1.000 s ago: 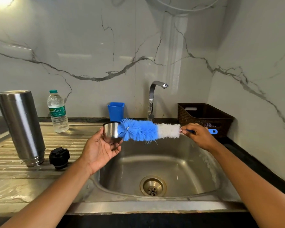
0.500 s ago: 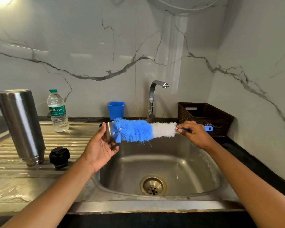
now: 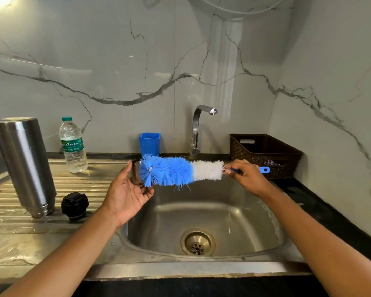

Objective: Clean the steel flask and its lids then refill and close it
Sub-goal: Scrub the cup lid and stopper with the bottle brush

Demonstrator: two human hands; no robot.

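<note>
My left hand (image 3: 126,191) holds the small steel cup lid (image 3: 135,173) above the sink's left rim, its mouth turned toward the brush. My right hand (image 3: 245,175) grips the blue handle of a blue-and-white bottle brush (image 3: 178,172), whose blue tip sits in the lid and hides most of it. The steel flask (image 3: 24,163) stands upside down on the draining board at the left. A black inner stopper (image 3: 74,205) lies beside it. A plastic water bottle (image 3: 73,145) with a green cap stands behind them.
The steel sink basin (image 3: 201,213) with its drain (image 3: 197,243) lies below my hands. A tap (image 3: 198,127) rises behind it, a blue plastic cup (image 3: 149,143) to its left and a dark woven basket (image 3: 266,155) to its right. Marble walls close in behind and right.
The brush has pushed leftward, further into the lid, which is now mostly covered by bristles. Both hands shifted slightly left with it.
</note>
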